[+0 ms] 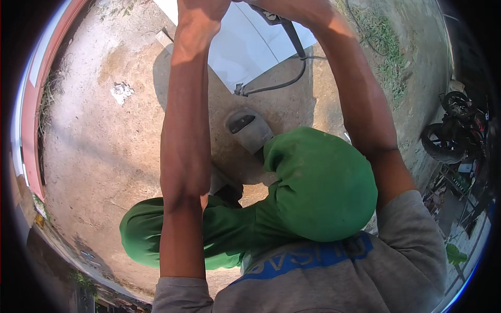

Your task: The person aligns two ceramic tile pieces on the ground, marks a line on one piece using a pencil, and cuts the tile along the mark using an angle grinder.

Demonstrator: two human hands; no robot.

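At the top edge my left hand (202, 11) reaches over a white tile-like sheet (235, 55); its fingers are cut off by the picture's edge. My right hand (292, 9) is also at the top, its fingers out of sight. Beside and below the right hand, a dark corded power tool (293, 37) slants over the sheet; its front end is hidden. A black cable (282, 83) runs from the tool's rear end and curves to the sheet's near corner. Whether either hand grips the tool cannot be made out.
My green-trousered knee (326, 182) and a grey shoe (250, 130) are close below the sheet. A white scrap (121, 93) lies on the dirt ground at left. Grass (386, 57) grows at upper right. Dark wheels (443, 143) stand at far right among clutter.
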